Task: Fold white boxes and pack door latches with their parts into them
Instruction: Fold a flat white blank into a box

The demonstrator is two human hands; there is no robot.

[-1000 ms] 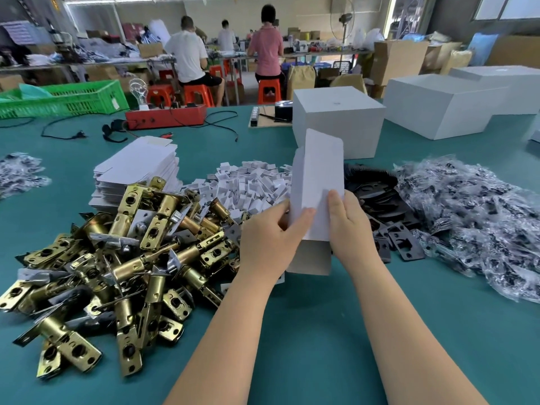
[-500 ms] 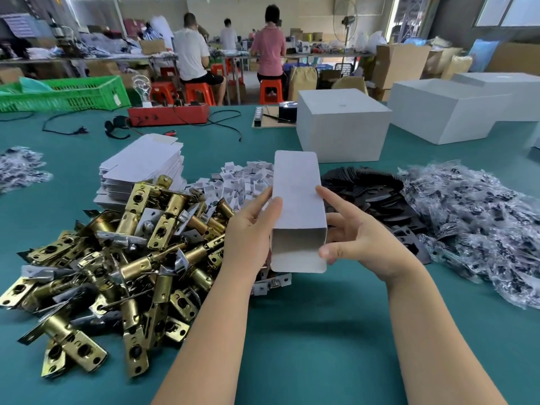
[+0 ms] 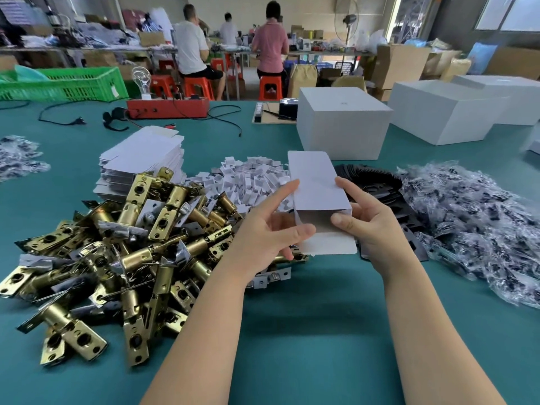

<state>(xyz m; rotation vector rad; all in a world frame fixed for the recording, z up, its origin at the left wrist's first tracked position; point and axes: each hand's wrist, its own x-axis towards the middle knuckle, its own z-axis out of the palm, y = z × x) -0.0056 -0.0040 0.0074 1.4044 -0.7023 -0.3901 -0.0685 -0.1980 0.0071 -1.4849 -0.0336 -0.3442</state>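
A small white box (image 3: 317, 185) is held above the green table, its near end open toward me with a flap hanging at the bottom. My left hand (image 3: 268, 229) grips its left side, thumb at the open mouth. On its right side my right hand (image 3: 365, 217) holds it, thumb against the open end. A heap of brass door latches (image 3: 122, 247) lies at the left. Behind it stands a stack of flat white box blanks (image 3: 143, 159). Small white card pieces (image 3: 248, 176) lie in a pile beyond my left hand.
Black plates (image 3: 377, 182) lie right of the box, and a mass of clear bags with dark parts (image 3: 473, 220) spreads at the right. Large white cartons (image 3: 342, 124) stand behind. A red device (image 3: 166, 108) and a green crate (image 3: 61, 84) sit at the back left. People sit at far tables.
The flat blank has been opened into a box shape and lowered. Its open end now faces me, with a bottom flap folded out, and both thumbs have moved to the mouth.
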